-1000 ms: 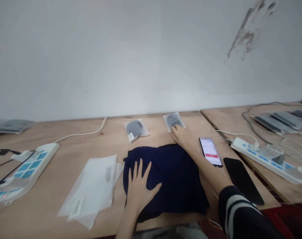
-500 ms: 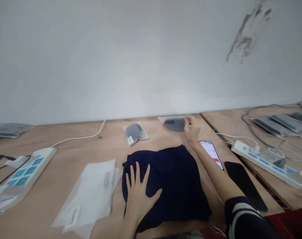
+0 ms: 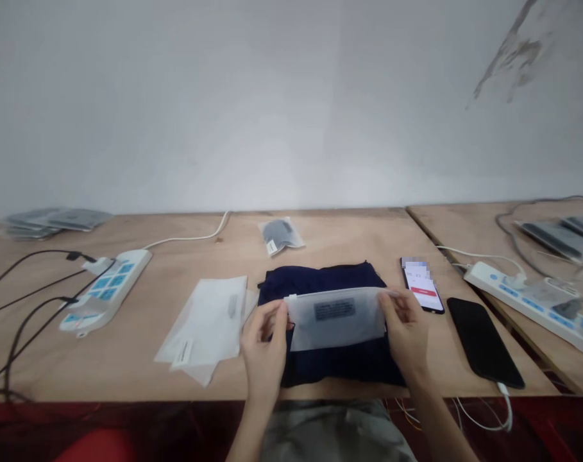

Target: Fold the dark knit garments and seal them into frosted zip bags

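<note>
A frosted zip bag (image 3: 339,330) with a block of dark print is stretched level above a folded navy cloth (image 3: 315,279). My left hand (image 3: 265,337) pinches its upper left corner by the slider. At the upper right corner, my right hand (image 3: 404,324) grips the bag's edge between thumb and fingers. The navy cloth lies on the wooden table (image 3: 190,260), partly covered by the bag and both hands. Left of it are flat frosted bags (image 3: 207,321), overlapping, one with a white label. Behind the cloth lies a small bag with dark contents (image 3: 281,235).
To the right are a lit phone (image 3: 423,289) and a dark phone (image 3: 483,343) on a white cable. Power strips stand at left (image 3: 111,289) and right (image 3: 532,305). Packed bags lie at far left (image 3: 55,219) and far right (image 3: 560,237). A wall (image 3: 224,109) rises behind.
My right hand has brought the zip bag from the back of the table to over the cloth. My left hand has lifted off the cloth and taken the bag's other corner.
</note>
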A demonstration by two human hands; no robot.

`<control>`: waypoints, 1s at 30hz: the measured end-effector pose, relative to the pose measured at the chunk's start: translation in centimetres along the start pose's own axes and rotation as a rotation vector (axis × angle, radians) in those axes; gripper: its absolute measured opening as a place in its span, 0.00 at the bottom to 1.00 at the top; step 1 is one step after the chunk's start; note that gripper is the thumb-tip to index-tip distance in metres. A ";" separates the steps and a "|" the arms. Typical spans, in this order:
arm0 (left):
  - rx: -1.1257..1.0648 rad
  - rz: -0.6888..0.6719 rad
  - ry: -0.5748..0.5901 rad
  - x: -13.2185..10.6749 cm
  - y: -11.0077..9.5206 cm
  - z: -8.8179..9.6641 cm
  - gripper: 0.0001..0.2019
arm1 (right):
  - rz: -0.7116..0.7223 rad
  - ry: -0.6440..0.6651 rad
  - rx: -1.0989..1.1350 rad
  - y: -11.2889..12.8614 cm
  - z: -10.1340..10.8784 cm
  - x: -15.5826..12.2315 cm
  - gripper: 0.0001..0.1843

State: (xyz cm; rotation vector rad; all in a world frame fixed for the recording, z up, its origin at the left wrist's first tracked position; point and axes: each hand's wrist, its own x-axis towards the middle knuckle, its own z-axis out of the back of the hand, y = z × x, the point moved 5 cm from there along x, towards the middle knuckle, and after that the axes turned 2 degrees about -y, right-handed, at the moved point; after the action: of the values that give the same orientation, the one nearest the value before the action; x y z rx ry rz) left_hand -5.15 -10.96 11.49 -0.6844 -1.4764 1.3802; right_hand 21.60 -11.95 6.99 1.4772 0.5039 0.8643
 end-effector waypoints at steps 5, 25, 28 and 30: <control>0.016 -0.004 0.052 -0.5 1.0 0.3 0.08 | 0.196 0.160 -0.110 0.4 0.0 -0.1 0.14; 0.017 -0.230 -0.099 -0.2 -0.7 1.4 0.05 | 0.809 0.346 -0.454 9.2 -2.7 -3.0 0.07; -0.001 -0.173 -0.132 1.0 0.0 2.3 0.07 | 0.757 0.282 -0.502 8.8 -0.3 -1.0 0.06; -0.004 -0.146 -0.128 1.4 0.5 2.3 0.08 | 0.717 0.277 -0.513 8.6 0.6 -0.4 0.07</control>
State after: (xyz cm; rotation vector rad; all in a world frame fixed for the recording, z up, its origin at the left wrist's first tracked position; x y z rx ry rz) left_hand -7.84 -10.57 11.66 -0.4873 -1.5974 1.3295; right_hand 20.19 -13.62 15.29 1.0534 -0.0834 1.6379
